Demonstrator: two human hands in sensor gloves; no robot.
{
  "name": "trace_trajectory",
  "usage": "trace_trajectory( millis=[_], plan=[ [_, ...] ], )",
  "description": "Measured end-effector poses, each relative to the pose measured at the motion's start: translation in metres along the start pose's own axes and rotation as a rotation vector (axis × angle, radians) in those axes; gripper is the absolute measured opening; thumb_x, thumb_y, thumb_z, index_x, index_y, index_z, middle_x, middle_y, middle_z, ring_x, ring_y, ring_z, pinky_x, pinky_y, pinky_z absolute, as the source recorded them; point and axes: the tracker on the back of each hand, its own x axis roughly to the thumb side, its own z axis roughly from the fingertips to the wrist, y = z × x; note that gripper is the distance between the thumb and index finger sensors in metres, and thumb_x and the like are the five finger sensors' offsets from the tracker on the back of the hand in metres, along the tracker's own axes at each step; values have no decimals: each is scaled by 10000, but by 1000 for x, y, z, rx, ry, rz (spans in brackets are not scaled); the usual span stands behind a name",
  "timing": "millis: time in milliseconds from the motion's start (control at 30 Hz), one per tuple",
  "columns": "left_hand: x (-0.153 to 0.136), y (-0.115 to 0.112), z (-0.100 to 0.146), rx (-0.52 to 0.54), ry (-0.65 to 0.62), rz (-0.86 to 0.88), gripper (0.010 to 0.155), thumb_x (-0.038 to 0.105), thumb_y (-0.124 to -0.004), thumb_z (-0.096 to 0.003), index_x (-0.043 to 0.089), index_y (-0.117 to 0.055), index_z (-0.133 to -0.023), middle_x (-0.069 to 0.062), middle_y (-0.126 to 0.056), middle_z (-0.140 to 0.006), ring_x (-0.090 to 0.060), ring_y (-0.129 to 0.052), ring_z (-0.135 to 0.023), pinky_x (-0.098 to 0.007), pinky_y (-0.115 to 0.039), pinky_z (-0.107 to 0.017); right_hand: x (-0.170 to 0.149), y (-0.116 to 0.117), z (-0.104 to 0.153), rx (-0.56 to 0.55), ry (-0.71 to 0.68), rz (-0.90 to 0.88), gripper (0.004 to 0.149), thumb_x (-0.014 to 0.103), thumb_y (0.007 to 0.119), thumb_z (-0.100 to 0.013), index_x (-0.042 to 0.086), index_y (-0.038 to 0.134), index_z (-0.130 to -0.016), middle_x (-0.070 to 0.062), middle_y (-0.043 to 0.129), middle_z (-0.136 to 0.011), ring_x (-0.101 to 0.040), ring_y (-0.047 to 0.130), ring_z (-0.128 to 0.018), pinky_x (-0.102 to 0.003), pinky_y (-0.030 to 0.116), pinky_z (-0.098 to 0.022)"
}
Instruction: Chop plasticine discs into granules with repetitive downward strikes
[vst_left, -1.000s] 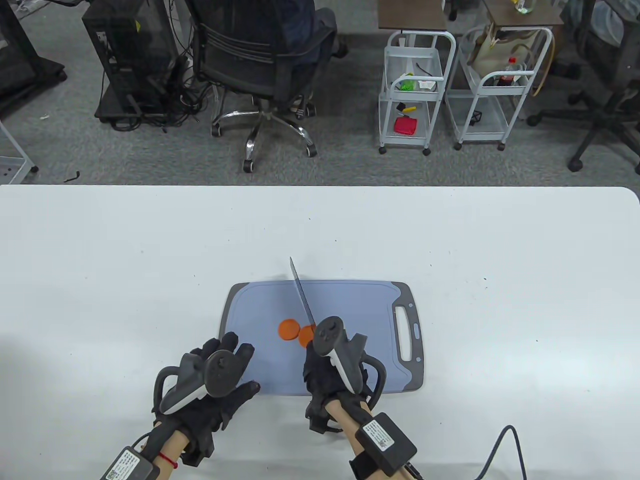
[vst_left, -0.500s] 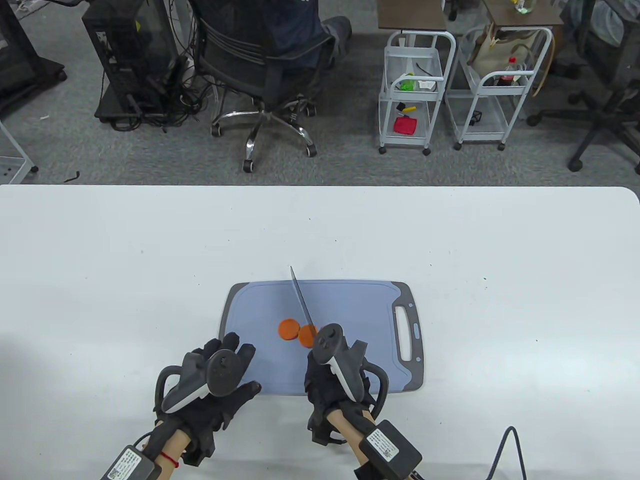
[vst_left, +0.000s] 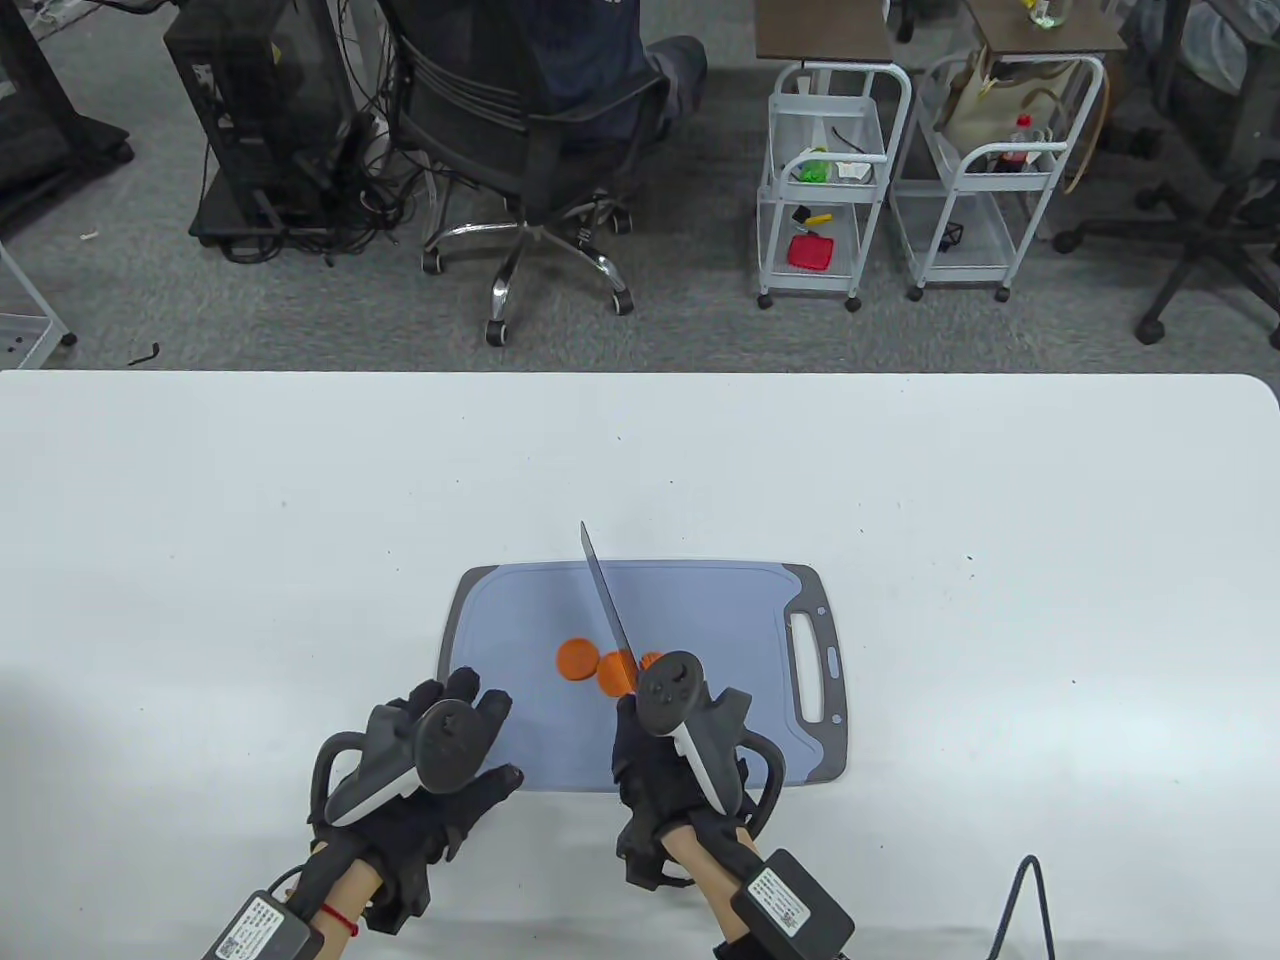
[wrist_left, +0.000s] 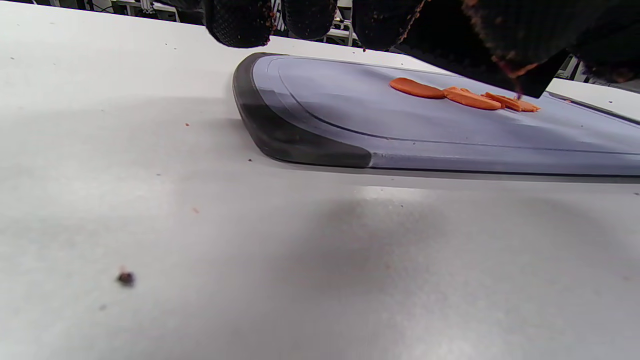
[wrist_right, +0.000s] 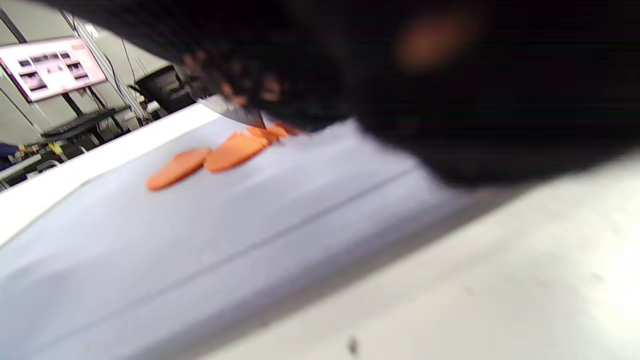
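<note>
Orange plasticine discs (vst_left: 575, 659) lie in a short row near the middle of a blue-grey cutting board (vst_left: 720, 610); they also show in the left wrist view (wrist_left: 417, 88) and the right wrist view (wrist_right: 177, 168). My right hand (vst_left: 665, 760) grips the handle of a knife (vst_left: 605, 600), whose blade points away over the discs, its heel at the right end of the row. Small cut orange pieces (vst_left: 650, 657) lie beside the blade. My left hand (vst_left: 445, 765) rests with spread fingers on the board's near left corner, holding nothing.
The board has a grey rim and a handle slot (vst_left: 806, 668) at its right end. The white table (vst_left: 300, 520) stretches wide around it. A black cable (vst_left: 1020, 900) lies at the near right. Small crumbs (wrist_left: 125, 277) dot the table near my left hand.
My right hand has shifted slightly right and towards me with the knife. Small cut orange pieces now show to the right of the blade. The left hand has barely moved.
</note>
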Motion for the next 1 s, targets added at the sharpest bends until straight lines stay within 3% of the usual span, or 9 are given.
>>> trace_trajectory(
  millis=[167, 367, 533, 800, 1000],
  plan=[
    [0, 0, 0, 2, -1, 2, 791, 669, -608, -419, 333, -510, -1128, -98, -407, -1271, -481, -544, -1117, -652, -445, -771, 6, 5, -8, 61, 29, 69, 470, 483, 762, -505, 75, 799, -736, 7, 986, -361, -221, 1050, 90, -447, 875, 24],
    [-1, 0, 1, -1, 0, 1, 790, 668, -608, -420, 332, -512, -1128, -98, -409, -1270, -482, -545, -1116, -651, -447, -769, 11, 12, -13, -43, -5, 60, 466, 488, 769, -500, 83, 817, -727, 11, 992, -350, -218, 1045, 99, -442, 873, 29],
    [-1, 1, 1, 0, 2, 1, 791, 669, -608, -420, 332, -510, -1129, -100, -406, -1271, -482, -544, -1117, -653, -444, -770, 9, 1, 1, -80, -52, -7, 470, 489, 776, -499, 85, 829, -733, 6, 1000, -354, -215, 1042, 97, -435, 872, 29],
    [1, 0, 1, -8, -1, -1, 790, 669, -608, -419, 335, -508, -1128, -99, -409, -1270, -480, -547, -1116, -652, -446, -770, 12, 10, -2, -14, 0, 102, 469, 487, 764, -505, 81, 814, -734, 11, 991, -356, -211, 1044, 99, -438, 873, 30],
    [0, 1, 3, -1, -2, 1, 791, 668, -608, -419, 332, -509, -1128, -99, -409, -1270, -481, -547, -1115, -652, -447, -769, 25, 16, -13, -84, -26, 132, 470, 492, 758, -500, 87, 813, -732, 20, 990, -356, -209, 1044, 99, -438, 874, 28]
  ],
)
